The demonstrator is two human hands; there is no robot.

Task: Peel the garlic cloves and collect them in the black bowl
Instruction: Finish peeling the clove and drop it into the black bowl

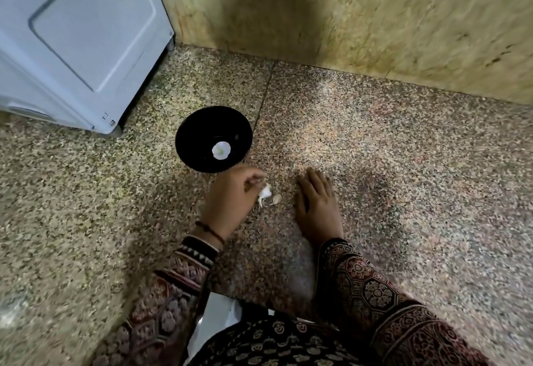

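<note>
Resting right hand (pixel 317 204): my palm lay down on the floor (pixel 403 163), fingers straight and close together, gripping nothing, off to the right of the black bowl (pixel 196 129) and nearer to me.
Left hand (pixel 230 195): my left hand hung just on my side of the black bowl, close to its rim, fingers curled downward; their tips met the garlic piece (pixel 265 192), but blur hid whether I pinched it or only touched it.
Garlic piece: it was white, papery and lumpy with a thin trailing stalk, lying to the near right of the black bowl, between my two hands.
Loose clove (pixel 276 199): the loose clove, small, beige and curved, lay just beside that piece, on the side farther from the black bowl.
Black bowl: round, glossy and dark, it stood upright on the floor; inside, low toward the wall nearest me, sat a pale round piece (pixel 221 151) with a scalloped edge and a faint green centre.
Floor: under the black bowl it was speckled stone, grainy in pink, grey and cream.
Wall (pixel 375 19): the wall of yellowish veined stone rose beyond the black bowl.
Cabinet (pixel 72 34): the cabinet, smooth and pale with a recessed panel, stood to the black bowl's far left.
Sleeves (pixel 360 279): my sleeves were densely printed cloth; a dark thread band (pixel 209 230) circled my left wrist.
</note>
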